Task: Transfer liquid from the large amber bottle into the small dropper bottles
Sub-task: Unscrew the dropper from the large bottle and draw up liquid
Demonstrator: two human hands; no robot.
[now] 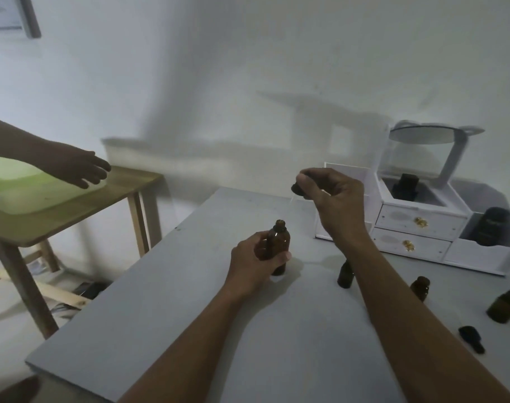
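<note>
My left hand [255, 264] grips the large amber bottle [278, 242], which stands upright and uncapped on the grey table [166, 301]. Above and to its right, my right hand [329, 196] pinches a black dropper cap [299, 189] with a faint clear pipette hanging below it. Small amber dropper bottles stand open to the right: one dark bottle [346, 276] partly behind my right forearm, another [420, 287] further right, and a third bottle [505, 305] near the right edge, tilted. A loose black dropper cap [471, 338] lies on the table.
A white drawer organiser [416, 225] with a round mirror and dark jars stands at the back right. At the left, a wooden side table [82, 207] carries a green-white tray [21, 187], with another person's hand [79, 167] over it.
</note>
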